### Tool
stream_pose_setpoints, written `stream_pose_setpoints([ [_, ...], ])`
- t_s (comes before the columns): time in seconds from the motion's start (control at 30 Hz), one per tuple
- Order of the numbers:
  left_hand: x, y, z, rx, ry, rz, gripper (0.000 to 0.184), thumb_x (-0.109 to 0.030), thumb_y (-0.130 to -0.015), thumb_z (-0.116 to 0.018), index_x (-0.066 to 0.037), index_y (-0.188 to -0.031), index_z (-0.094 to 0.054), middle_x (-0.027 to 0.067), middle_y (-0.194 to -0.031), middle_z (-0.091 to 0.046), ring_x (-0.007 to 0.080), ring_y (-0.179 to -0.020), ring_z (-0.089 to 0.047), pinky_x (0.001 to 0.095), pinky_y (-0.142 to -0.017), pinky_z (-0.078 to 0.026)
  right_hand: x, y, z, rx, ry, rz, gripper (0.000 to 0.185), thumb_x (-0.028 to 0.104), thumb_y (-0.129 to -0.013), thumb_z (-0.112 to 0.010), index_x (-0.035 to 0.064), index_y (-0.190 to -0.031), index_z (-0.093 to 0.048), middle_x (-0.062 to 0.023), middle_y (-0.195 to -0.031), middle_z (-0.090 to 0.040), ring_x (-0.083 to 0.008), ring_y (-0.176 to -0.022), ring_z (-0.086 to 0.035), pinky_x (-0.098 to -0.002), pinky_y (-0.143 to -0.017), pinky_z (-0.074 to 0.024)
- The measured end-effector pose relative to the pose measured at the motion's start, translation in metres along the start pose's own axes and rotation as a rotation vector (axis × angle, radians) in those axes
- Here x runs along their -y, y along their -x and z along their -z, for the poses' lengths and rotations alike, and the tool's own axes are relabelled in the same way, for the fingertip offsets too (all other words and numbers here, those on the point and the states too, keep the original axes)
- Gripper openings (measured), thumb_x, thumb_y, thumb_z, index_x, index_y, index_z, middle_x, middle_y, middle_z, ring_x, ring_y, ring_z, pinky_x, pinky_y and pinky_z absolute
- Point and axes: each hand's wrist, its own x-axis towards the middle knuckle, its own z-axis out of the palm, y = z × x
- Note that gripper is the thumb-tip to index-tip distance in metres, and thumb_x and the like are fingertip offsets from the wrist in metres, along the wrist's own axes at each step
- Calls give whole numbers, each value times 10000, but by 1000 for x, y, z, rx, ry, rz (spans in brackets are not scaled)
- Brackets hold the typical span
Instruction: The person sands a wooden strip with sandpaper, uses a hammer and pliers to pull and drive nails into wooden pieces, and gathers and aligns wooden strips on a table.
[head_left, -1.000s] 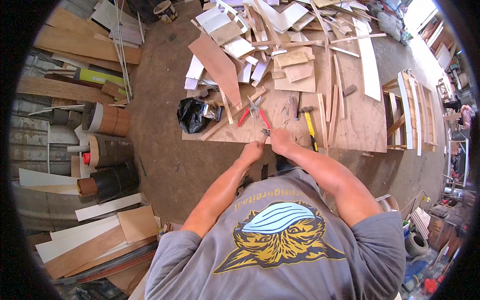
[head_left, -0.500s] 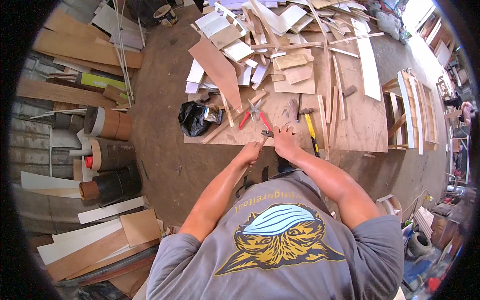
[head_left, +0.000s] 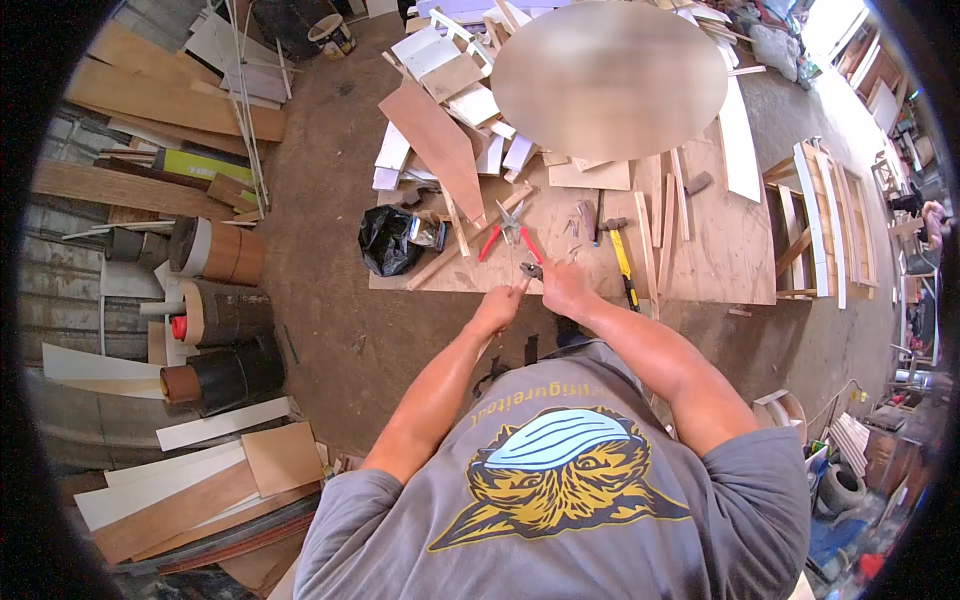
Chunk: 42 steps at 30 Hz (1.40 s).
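My left hand (head_left: 498, 306) is closed around the light-coloured handle of a hammer-like tool with a dark metal head (head_left: 531, 270). That head sits at the front edge of the plywood worktop (head_left: 725, 270). Close against its right side is my right hand (head_left: 567, 288), fingers curled in; what they hold is too small to make out. Just beyond both hands lie red-handled pliers (head_left: 511, 230) with their jaws spread. Right of them are a dark-handled tool (head_left: 589, 218) and a hammer with a yellow and black handle (head_left: 623, 265).
A black plastic bag (head_left: 387, 240) lies at the worktop's left corner. Wood offcuts (head_left: 430, 140) are heaped at the back, partly behind a blurred oval. Long wooden strips (head_left: 667, 230) lie to the right. A wooden frame (head_left: 825, 220) stands beyond, and rolls of material (head_left: 225, 310) are at left.
My right hand has shifted slightly left and its fingers have drawn in from spread over the tool head. The dark head has turned a little. A blurred oval now covers part of the offcuts.
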Motion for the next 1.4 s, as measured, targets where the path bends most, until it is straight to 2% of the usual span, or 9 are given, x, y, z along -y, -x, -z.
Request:
stream_pose_setpoints([
  [0.13, 13, -4, -10, -101, -178, -94, 649, -502, -1030, -444, 91, -921, -684, 366, -846, -653, 508, -874, -684, 556, -786, -509, 3, -4, -3, 134, 65, -12, 252, 108, -812, -635, -34, -1020, -641, -242, -945, -700, -408, -893, -715, -511, -756, -577],
  [0.23, 22, -19, -14, -73, -252, -124, 723, -588, -1043, -419, 85, -1021, -683, 354, -856, -677, 488, -823, -707, 526, -738, -554, 0, -9, 0, 142, 26, -25, 256, 116, -815, -634, -33, -1024, -644, -241, -937, -705, -400, -892, -720, -513, -773, -578],
  [0.33, 18, -37, -11, -7, -132, 3, 679, -565, -1054, -414, 56, -933, -662, 280, -771, -674, 407, -644, -695, 519, -597, -538, -4, -9, 1, 98, -17, -59, 266, 121, -827, -623, -35, -1042, -644, -245, -944, -712, -396, -896, -724, -516, -788, -577],
  [0.53, -21, -22, 15, 40, 432, 292, 502, -544, -1050, -447, -67, -909, -517, 27, -566, -434, 134, -399, -425, 363, -357, -354, -39, -23, -17, 165, -244, -258, 290, 121, -847, -595, -66, -1059, -663, -271, -975, -718, -408, -913, -726, -505, -789, -575],
  [0.73, -44, -29, 23, 40, 419, 265, 490, -537, -1047, -448, -60, -967, -528, 20, -560, -432, 144, -387, -417, 350, -372, -353, -103, -64, -59, 302, -1095, -635, 185, 97, -816, -601, -24, -949, -643, -164, -733, -651, -341, -637, -665, -535, -630, -547],
  [0.9, -57, -33, 27, 23, 471, 253, 488, -536, -1043, -447, -60, -991, -536, 21, -554, -428, 148, -383, -413, 343, -376, -337, -112, -63, -11, 499, -1364, -773, 204, 108, -786, -634, 39, -977, -618, -135, -917, -657, -298, -750, -657, -576, -621, -519],
  [1.07, -57, -36, 36, 39, 354, 183, 508, -554, -1038, -448, -58, -1004, -550, 19, -548, -422, 151, -376, -410, 348, -371, -332, -89, -59, 6, 313, -538, -276, 407, 103, -781, -611, -6, -1173, -598, -292, -1200, -636, -436, -1098, -642, -465, -907, -532],
  [1.2, -52, -42, 46, 60, 228, 135, 615, -623, -994, -494, -22, -936, -606, 27, -551, -455, 159, -412, -447, 356, -387, -350, -63, -39, 36, 111, -209, -69, 474, 114, -908, -506, 43, -1376, -502, -267, -1221, -620, -428, -1149, -634, -552, -948, -498],
  [1.4, -94, 4, 80, 158, 190, 184, 639, -673, -964, -539, -41, -903, -616, -16, -547, -416, 119, -420, -395, 325, -388, -292, -48, -28, 58, -77, 126, 102, 515, 161, -915, -548, 87, -1422, -497, -213, -1275, -588, -394, -1242, -575, -676, -1037, -405],
])
